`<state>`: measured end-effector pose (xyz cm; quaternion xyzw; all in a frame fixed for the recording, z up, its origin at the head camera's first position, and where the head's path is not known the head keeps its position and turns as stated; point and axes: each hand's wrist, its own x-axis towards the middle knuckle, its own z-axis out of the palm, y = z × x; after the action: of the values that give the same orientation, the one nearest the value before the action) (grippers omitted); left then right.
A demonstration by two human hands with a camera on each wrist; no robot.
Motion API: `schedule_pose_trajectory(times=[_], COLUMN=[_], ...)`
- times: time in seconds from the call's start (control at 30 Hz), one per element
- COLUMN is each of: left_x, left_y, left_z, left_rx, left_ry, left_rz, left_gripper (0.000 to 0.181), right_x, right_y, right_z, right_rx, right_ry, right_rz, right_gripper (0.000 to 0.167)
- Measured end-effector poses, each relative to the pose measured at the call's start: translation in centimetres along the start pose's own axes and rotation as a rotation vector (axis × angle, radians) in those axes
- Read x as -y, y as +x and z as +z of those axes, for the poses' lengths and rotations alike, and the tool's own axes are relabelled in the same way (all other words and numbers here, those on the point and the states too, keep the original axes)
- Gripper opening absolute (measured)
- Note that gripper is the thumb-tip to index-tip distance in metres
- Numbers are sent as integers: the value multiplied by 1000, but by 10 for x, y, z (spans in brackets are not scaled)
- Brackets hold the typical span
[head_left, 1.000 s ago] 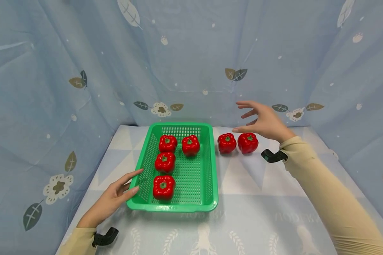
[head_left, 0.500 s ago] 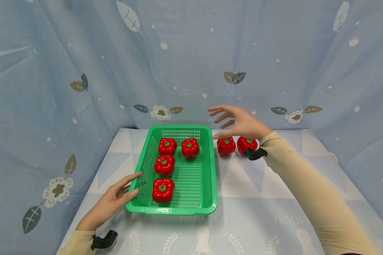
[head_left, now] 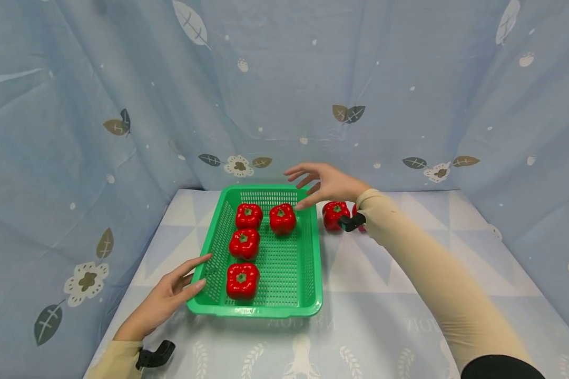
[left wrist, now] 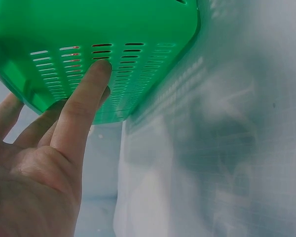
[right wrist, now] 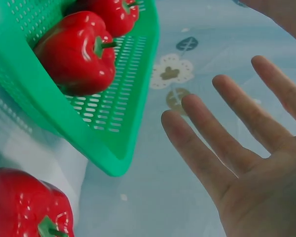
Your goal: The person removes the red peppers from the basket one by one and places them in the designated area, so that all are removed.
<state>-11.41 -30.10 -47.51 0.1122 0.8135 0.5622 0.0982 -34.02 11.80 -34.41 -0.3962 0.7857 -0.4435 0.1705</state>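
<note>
A green plastic basket [head_left: 284, 310] holds several red bell peppers, three in a column on its left and one bell pepper [head_left: 282, 219] at the back right. My left hand [head_left: 163, 300] rests against the basket's left side near the front corner; in the left wrist view its straight fingers touch the slotted wall [left wrist: 123, 29]. Above the basket's back right corner hovers my right hand [head_left: 327, 184], fingers spread and nothing in them. Just right of the basket stands another bell pepper [head_left: 335, 215]. A further one beside it is mostly hidden by my right wrist's camera.
The basket sits on a patterned tablecloth [head_left: 360, 305] at the left of the table. A blue printed curtain [head_left: 284, 79] hangs close behind and along both sides. A dark round shape [head_left: 500, 367] shows at the bottom right, over the right sleeve.
My right hand has moved left, from above the two loose bell peppers to over the basket's back right corner. My left hand and the bell peppers have stayed in place.
</note>
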Motion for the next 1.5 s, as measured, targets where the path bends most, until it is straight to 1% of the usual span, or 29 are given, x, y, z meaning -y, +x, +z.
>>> schedule_pose_trajectory(times=[0.2, 0.27, 0.47, 0.67, 0.83, 1.07, 1.33, 1.5], left_x=[0, 0, 0, 1, 1, 3, 5, 6], left_y=[6, 9, 11, 9, 7, 3, -1, -3], left_z=[-5, -7, -9, -9, -7, -4, -2, -1], left_rx=[-5, -5, 3, 6, 0, -2, -6, -7], left_ry=[27, 23, -5, -27, -19, -12, -5, -13], left_rz=[22, 34, 42, 41, 39, 22, 14, 9], left_gripper=[59, 60, 60, 60, 60, 61, 60, 60], right_x=[-2, -3, -6, -11, -13, -19, -31, -35], right_y=[14, 19, 28, 37, 41, 45, 51, 55], right_z=[0, 0, 4, 12, 20, 30, 43, 51], right_rx=[21, 25, 47, 72, 88, 126, 166, 195], right_ry=[13, 10, -24, -44, -45, -103, -102, -125], right_rz=[-8, -8, 9, 25, 53, 77, 118, 135], right_gripper=[81, 81, 82, 83, 81, 80, 84, 84])
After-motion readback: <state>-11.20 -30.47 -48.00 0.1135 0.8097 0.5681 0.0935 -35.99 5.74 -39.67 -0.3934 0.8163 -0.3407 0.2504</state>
